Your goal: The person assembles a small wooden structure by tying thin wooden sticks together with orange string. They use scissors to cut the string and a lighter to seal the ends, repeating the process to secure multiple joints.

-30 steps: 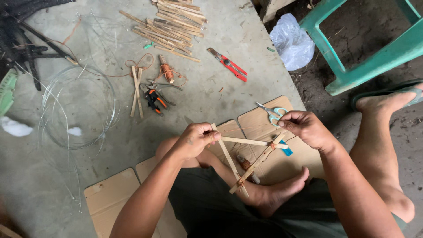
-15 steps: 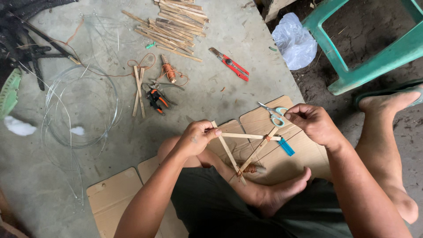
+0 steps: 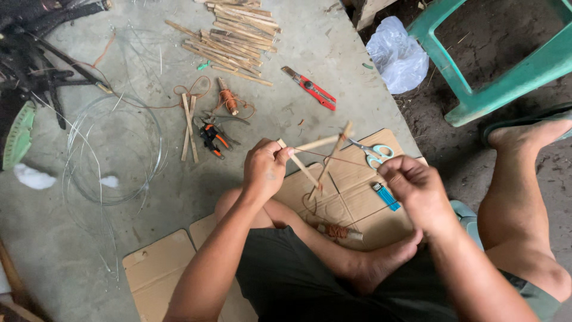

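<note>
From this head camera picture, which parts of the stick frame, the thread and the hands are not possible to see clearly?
1. Stick frame, head view: the joint under the left hand is covered by its fingers.
2. Thread: too thin to follow up to the right hand; the grip is hidden by curled fingers.
3. Spool by the foot: blurred, partly behind the leg.
4. Green stool: cut by the frame edge.
</note>
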